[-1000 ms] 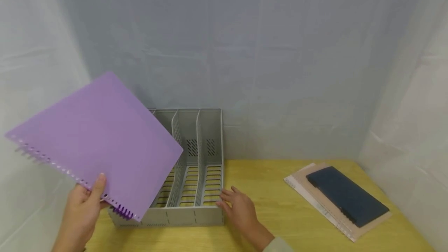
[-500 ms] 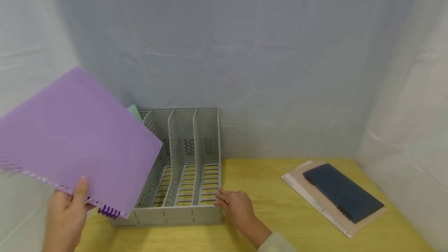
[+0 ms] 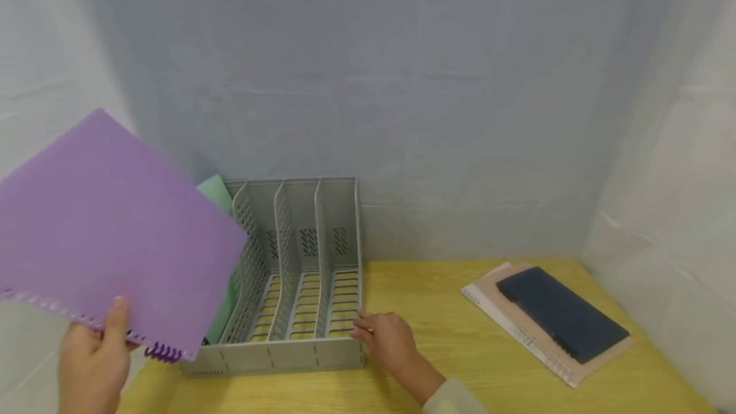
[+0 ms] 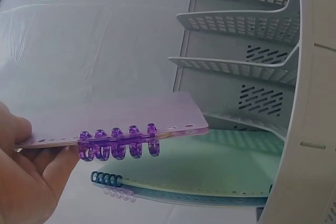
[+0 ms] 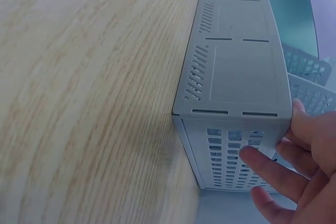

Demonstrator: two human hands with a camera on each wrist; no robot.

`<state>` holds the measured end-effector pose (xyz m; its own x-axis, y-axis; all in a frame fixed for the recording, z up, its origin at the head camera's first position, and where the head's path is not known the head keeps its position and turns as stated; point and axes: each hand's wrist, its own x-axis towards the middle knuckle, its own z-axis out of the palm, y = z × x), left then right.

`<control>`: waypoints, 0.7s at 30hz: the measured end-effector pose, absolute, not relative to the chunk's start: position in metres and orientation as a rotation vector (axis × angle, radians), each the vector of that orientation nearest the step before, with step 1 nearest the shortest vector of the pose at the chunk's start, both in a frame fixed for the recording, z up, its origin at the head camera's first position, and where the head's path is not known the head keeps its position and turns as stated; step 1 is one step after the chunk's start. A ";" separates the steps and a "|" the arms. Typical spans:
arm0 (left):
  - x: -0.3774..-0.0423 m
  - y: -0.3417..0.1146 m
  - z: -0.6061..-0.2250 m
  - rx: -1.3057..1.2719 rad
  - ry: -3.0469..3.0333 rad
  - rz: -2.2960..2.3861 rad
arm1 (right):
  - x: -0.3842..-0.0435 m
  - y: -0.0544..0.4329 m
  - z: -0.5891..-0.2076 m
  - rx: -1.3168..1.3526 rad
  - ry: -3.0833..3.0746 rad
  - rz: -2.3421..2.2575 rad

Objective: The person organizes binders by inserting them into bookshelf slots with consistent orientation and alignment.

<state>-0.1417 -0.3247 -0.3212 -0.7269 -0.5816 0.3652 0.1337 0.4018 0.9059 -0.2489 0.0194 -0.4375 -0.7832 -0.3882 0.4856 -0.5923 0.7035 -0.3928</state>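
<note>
My left hand [image 3: 94,360] grips a purple ring-bound notebook [image 3: 115,229] by its bound edge, thumb over the cover. It hangs tilted in the air in front of the grey file organizer [image 3: 293,356], hiding part of its left end. In the left wrist view the notebook's purple rings [image 4: 118,142] show close up. A green notebook [image 3: 217,193] stands in the leftmost compartment; in the left wrist view a bluish one [image 4: 199,199] lies against it. My right hand [image 3: 393,344] holds the organizer's right front corner, thumb at the rim and fingers against the perforated side wall [image 5: 226,156].
On the right of the wooden table [image 3: 425,312] lies a stack: a dark blue notebook [image 3: 563,312] over a beige one [image 3: 604,363] and a whitish one [image 3: 517,337]. Several dividers [image 3: 282,254] part the organizer. Pale sheeting [image 3: 431,114] stands behind and at both sides.
My left hand has carried the purple notebook leftward, uncovering the green notebook and more of the organizer. My right hand stays at the organizer's corner, its fingers drawn in closer together.
</note>
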 end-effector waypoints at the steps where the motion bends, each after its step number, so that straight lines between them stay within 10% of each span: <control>1: -0.141 -0.325 -0.321 0.427 -2.005 -1.336 | -0.249 0.020 -0.438 0.768 -2.541 0.785; 21: -0.166 -0.327 -0.333 0.421 -1.977 -1.066 | -0.253 0.020 -0.441 0.745 -2.558 0.914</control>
